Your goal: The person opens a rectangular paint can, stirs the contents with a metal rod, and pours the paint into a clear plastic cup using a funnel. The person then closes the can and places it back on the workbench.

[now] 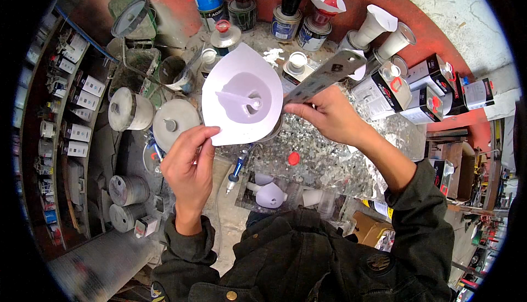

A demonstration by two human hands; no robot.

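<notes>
My left hand [190, 162] pinches the near left edge of a white paper paint strainer [229, 130] between thumb and fingers. The cone faces up, and its inside looks pale lilac and wet, with a dark patch near the bottom. Just right of it, my right hand [339, 118] is closed round a flat grey metal mixing stick [321, 79]. The stick slants up to the far right, its lower end by the strainer's rim. A curved rim of a container shows under the strainer; the rest of it is hidden.
Paint cans [286, 27] with used strainers stand along the red wall. White solvent cans [382, 90] crowd the right. On the paint-splattered bench [324, 154] lies a red cap [294, 158]. A blue spray gun [237, 169] hangs at the near edge. Lidded pots [130, 108] stand left.
</notes>
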